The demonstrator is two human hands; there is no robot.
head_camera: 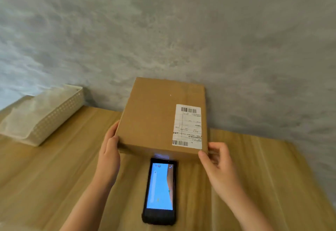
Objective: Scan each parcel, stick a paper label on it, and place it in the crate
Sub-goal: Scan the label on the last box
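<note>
- Two hands hold one parcel, so the scanning step looks to be in hand.
- Far left on the wooden table [54, 185] stands the white crate [60, 116], well apart from the work and lined with clear plastic.
- Left hand [109, 150] grips the cardboard parcel [154, 118] at its near-left corner, thumb on top.
- Scanner handset [160, 190] lies flat, screen lit, its beam glowing on the parcel's near side.
- Printed label [187, 127] already sits on the parcel's top, right side.
- Right hand [218, 163] pinches the near-right corner, fingers curled.
- Next, I judge, a barcode must face the beam.
</note>
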